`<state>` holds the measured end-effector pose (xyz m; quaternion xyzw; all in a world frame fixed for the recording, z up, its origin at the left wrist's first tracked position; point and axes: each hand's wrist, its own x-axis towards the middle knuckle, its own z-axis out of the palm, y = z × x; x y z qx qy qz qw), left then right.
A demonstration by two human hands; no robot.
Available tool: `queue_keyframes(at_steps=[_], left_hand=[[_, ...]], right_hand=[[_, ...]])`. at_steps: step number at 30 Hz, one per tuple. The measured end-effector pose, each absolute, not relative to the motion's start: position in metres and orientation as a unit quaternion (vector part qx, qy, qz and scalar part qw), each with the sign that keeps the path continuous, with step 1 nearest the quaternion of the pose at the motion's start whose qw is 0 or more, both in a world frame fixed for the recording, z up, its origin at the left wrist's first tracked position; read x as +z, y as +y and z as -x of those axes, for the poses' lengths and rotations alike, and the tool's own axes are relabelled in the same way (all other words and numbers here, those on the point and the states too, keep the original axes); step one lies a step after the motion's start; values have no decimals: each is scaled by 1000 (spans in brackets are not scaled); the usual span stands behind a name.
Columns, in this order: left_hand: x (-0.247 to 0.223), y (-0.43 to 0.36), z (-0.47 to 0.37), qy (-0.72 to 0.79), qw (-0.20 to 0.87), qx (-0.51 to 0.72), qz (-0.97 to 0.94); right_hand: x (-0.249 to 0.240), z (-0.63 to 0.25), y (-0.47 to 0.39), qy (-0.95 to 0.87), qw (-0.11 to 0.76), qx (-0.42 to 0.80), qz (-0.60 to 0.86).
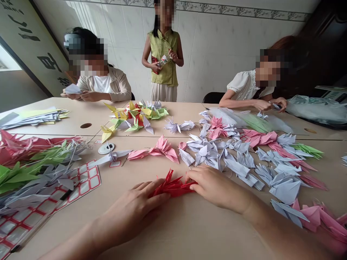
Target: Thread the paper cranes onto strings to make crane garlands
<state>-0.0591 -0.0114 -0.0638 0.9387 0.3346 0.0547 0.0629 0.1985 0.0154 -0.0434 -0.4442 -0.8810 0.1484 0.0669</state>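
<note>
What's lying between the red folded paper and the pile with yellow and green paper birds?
Folded pink paper lies between the red paper and that pile, with bare tabletop on either side; the head view shows it.

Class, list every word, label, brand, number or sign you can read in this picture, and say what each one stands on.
No text reads clearly enough to quote.
Panel at upper left: large dark characters, slanted, partly cut off; unclear.
Plastic bottle: reddish marking, too small to read.
Small red-edged sticker on the table: too small to read.
Sheet of red-bordered labels: no legible writing.
</note>
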Motion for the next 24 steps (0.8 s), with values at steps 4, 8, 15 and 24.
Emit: queue_keyframes(at_steps=[4,8,15,24], left_hand=[[-64,-11,58,328,85,57,-939],[-64,-11,59,327,87,69,-939],[-69,-10,61,352,80,77,-929],[-73,-9,63,373,82,92,-920]], right_hand=[[-45,-198,16,-883,65,145,442],[-44,-198,16,-882,61,141,446],[-34,-201,17,-872,47,126,471],[-30,-204,14,-867,21,109,486]])
